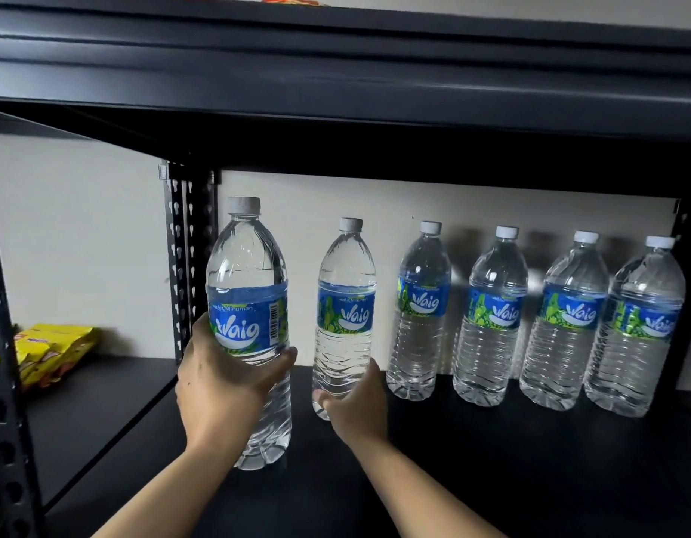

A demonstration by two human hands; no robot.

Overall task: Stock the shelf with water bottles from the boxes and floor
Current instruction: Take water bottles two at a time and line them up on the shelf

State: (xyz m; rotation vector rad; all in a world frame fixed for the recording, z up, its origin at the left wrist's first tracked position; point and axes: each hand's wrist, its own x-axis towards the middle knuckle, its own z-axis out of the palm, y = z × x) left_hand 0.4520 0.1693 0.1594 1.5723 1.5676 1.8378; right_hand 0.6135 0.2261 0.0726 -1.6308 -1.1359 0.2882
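Observation:
Six clear water bottles with blue labels and white caps are on the black shelf board (491, 460). My left hand (219, 386) grips the nearest, leftmost bottle (247, 273) around its middle, upright near the shelf's front. My right hand (359, 405) holds the lower part of the second bottle (345, 297), which stands further back. Several more bottles stand in a row along the back wall to the right, starting with the third bottle (421, 312) and ending with the far right bottle (642, 332).
The underside of the shelf above (336, 83) hangs low over the bottle caps. A perforated black upright (188, 258) stands behind the left bottle. Yellow snack packets (52, 351) lie on the neighbouring shelf bay to the left.

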